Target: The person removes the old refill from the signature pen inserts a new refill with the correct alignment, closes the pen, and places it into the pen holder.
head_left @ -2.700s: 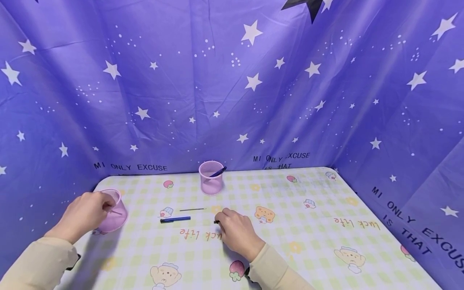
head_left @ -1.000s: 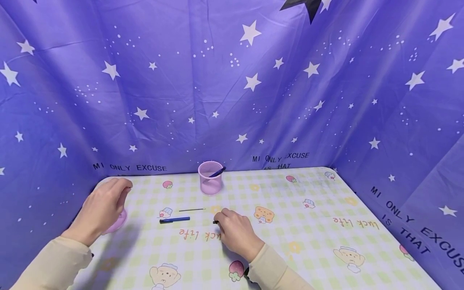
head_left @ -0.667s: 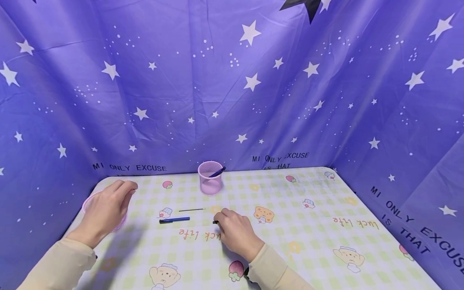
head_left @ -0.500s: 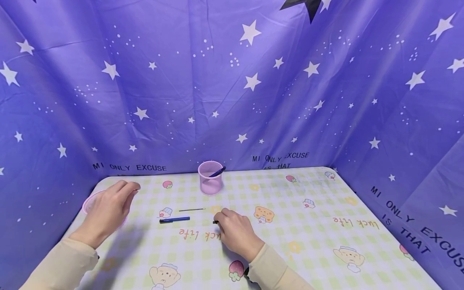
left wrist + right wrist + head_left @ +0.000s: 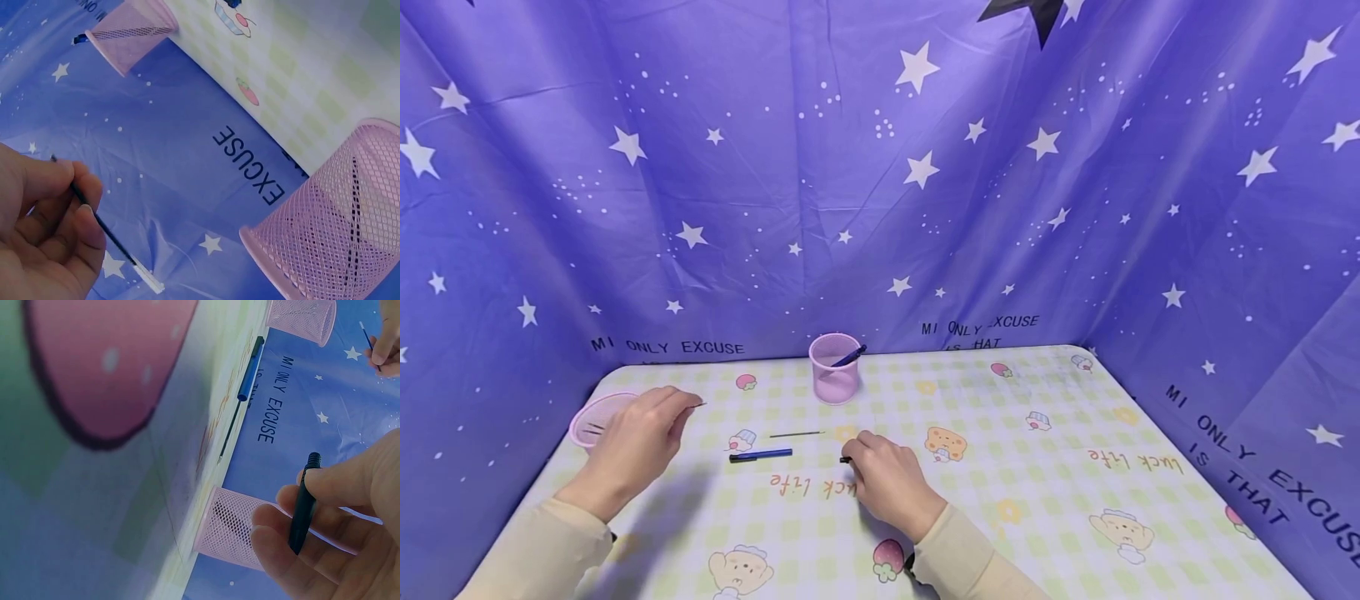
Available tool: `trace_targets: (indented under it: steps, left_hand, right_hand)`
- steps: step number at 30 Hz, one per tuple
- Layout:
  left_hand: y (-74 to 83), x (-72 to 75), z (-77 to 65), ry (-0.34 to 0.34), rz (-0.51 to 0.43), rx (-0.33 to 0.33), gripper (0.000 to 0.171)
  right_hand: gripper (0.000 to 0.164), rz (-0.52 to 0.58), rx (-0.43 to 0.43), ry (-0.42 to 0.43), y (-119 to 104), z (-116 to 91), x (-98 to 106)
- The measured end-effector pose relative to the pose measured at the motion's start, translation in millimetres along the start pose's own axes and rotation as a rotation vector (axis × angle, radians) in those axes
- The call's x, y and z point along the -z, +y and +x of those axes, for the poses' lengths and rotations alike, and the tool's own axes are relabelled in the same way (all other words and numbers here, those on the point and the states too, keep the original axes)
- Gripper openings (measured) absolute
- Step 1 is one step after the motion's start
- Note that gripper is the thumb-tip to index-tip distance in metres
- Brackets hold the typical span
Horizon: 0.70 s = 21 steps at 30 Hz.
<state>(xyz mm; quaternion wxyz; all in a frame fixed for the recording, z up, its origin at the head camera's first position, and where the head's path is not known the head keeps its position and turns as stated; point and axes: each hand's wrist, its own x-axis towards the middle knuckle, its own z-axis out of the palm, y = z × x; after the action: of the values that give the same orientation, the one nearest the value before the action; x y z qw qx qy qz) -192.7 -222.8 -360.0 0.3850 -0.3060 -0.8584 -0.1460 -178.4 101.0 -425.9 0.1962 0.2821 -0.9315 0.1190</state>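
Note:
My left hand (image 5: 636,442) pinches a thin pen refill (image 5: 106,228) between thumb and fingertips; its shaft is dark and its lower end clear. It is beside and partly in front of the left pink mesh pen cup (image 5: 597,419), which has thin dark sticks inside. Low over the middle of the table, my right hand (image 5: 891,482) grips a short dark pen front section (image 5: 304,509) with a threaded end. To the left of that hand lie a blue pen barrel (image 5: 767,454) with a dark end and another thin refill (image 5: 797,433).
A second pink mesh pen cup (image 5: 835,385) stands at the back edge with a dark blue pen (image 5: 850,357) leaning in it. The checked cloth (image 5: 1037,483) covers the table, and starry purple curtains (image 5: 760,208) hang close round its back and sides.
My left hand was at the left cup's mouth, then rose out and moved right, with the refill tip now showing past its fingers. My right hand has stayed in place.

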Motion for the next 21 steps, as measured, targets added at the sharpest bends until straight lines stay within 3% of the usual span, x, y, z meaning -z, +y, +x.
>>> trace_targets:
  steps: [6, 21]
  left_hand:
    - [3.4, -4.5, -0.9, -0.008, 0.005, -0.043, 0.023]
    - [18.8, -26.8, -7.1, -0.009, -0.049, -0.046, 0.023]
  right_hand:
    - [0.018, -0.001, -0.004, -0.004, 0.1, 0.0, 0.2]
    - [0.017, 0.008, -0.008, -0.011, 0.0, 0.2, 0.0]
